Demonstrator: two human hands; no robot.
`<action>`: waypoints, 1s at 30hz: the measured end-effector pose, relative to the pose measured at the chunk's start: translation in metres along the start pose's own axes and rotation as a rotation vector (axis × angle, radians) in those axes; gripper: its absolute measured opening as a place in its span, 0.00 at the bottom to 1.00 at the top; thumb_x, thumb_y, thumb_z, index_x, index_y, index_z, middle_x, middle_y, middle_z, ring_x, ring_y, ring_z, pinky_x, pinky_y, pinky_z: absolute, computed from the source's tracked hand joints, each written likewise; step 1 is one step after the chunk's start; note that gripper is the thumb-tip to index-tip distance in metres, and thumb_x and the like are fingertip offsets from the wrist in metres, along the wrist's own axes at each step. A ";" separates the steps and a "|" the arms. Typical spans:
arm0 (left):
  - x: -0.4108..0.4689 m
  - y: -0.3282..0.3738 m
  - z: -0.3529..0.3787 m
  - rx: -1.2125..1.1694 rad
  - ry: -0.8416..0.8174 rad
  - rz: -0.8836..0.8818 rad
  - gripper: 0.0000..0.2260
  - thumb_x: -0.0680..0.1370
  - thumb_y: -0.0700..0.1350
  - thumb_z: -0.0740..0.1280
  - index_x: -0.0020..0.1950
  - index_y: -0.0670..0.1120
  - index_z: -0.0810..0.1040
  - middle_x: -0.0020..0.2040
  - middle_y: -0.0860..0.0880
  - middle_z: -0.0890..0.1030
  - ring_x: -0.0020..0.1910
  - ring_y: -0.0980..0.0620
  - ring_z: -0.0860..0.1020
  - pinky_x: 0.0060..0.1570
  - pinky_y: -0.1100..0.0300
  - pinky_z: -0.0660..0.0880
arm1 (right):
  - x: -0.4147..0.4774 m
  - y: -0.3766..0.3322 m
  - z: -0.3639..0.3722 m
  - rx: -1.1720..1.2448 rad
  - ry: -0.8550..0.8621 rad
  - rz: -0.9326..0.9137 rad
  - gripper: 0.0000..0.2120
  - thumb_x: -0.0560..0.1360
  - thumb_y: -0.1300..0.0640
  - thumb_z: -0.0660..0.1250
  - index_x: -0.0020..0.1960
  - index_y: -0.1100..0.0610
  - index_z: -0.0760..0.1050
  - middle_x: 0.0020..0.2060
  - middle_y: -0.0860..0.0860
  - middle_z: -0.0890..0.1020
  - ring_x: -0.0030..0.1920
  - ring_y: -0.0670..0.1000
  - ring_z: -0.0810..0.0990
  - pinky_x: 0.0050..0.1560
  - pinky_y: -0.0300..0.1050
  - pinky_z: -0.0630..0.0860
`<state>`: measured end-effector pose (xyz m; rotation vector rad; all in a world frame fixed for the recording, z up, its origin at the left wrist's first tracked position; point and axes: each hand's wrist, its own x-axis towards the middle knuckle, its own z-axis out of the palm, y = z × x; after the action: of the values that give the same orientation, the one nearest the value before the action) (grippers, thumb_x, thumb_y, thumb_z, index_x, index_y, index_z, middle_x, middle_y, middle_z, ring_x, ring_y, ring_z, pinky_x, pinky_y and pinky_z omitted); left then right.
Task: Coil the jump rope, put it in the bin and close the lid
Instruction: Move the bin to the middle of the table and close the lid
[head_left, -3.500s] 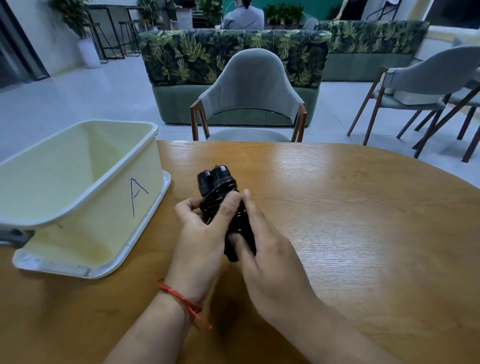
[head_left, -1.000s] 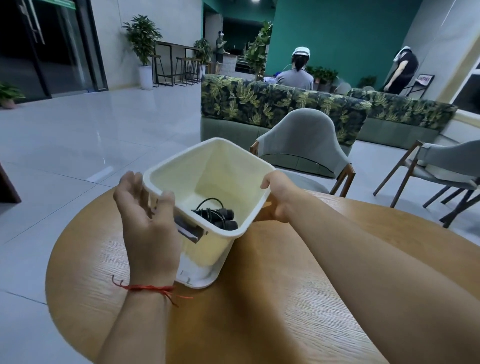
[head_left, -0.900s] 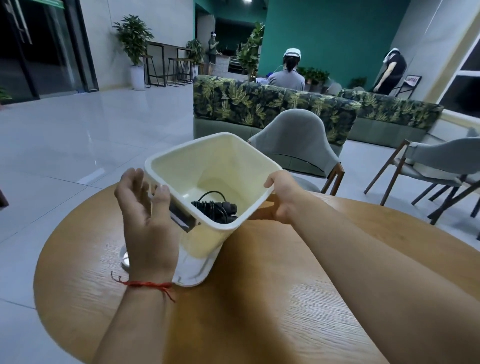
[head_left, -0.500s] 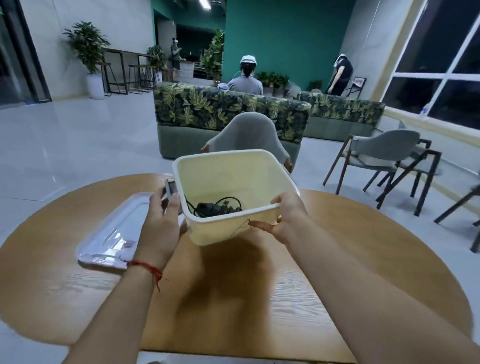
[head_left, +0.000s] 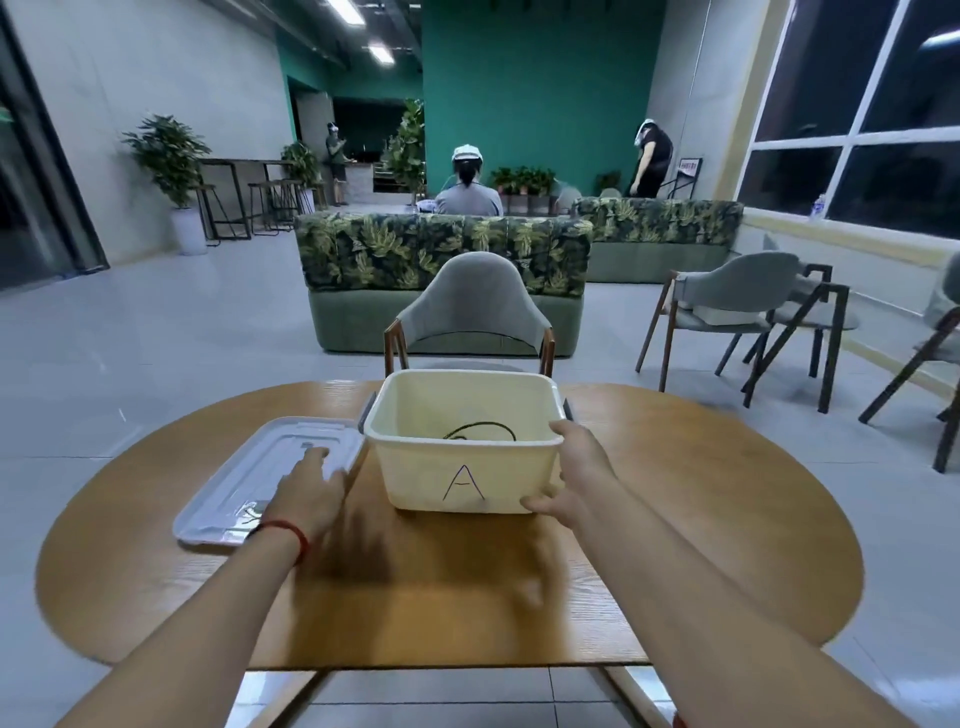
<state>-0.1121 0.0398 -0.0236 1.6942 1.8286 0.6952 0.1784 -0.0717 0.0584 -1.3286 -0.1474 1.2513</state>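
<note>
The cream bin (head_left: 415, 480), marked with an "A" on its near wall, stands upright on the round wooden table (head_left: 701, 519). Inside it only a black loop of the jump rope (head_left: 480, 427) shows above the near wall; the rest is hidden. The clear lid (head_left: 254, 467) lies flat on the table just left of the bin. My left hand (head_left: 311, 491) rests flat on the lid's right part, fingers spread. My right hand (head_left: 576, 478) grips the bin's near right corner, fingers at the rim and thumb low on the front wall.
A grey chair (head_left: 470, 306) stands at the table's far side, directly behind the bin. More chairs (head_left: 743, 306) stand to the right, and a leaf-patterned sofa (head_left: 441, 254) is behind. People are far off in the room.
The coiled rope went from my hands into the bin. The bin was lifted off the lid, turned and set down right of it. My left hand moved from the bin onto the lid.
</note>
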 end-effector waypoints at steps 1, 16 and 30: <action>-0.002 -0.012 0.000 0.233 0.003 -0.021 0.23 0.85 0.55 0.62 0.78 0.47 0.72 0.76 0.41 0.78 0.73 0.35 0.75 0.69 0.42 0.74 | -0.005 -0.003 -0.003 -0.005 0.005 -0.023 0.28 0.86 0.50 0.66 0.84 0.52 0.66 0.75 0.58 0.70 0.65 0.65 0.74 0.75 0.71 0.73; -0.048 0.018 -0.058 0.384 0.692 0.367 0.06 0.83 0.38 0.67 0.51 0.34 0.76 0.43 0.33 0.81 0.38 0.30 0.83 0.33 0.40 0.79 | -0.059 -0.030 -0.011 -0.257 -0.115 -0.314 0.23 0.84 0.55 0.68 0.77 0.56 0.73 0.82 0.55 0.71 0.81 0.60 0.69 0.79 0.64 0.72; -0.154 0.118 -0.118 -0.070 0.797 0.924 0.08 0.89 0.43 0.62 0.59 0.39 0.76 0.52 0.40 0.84 0.50 0.35 0.82 0.45 0.46 0.76 | -0.115 -0.072 -0.025 -0.369 -0.320 -0.796 0.35 0.83 0.55 0.71 0.87 0.48 0.62 0.75 0.46 0.70 0.74 0.51 0.73 0.72 0.53 0.72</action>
<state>-0.1013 -0.1060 0.1496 2.4049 1.2876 2.0057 0.1916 -0.1544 0.1683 -1.1727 -1.0678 0.7465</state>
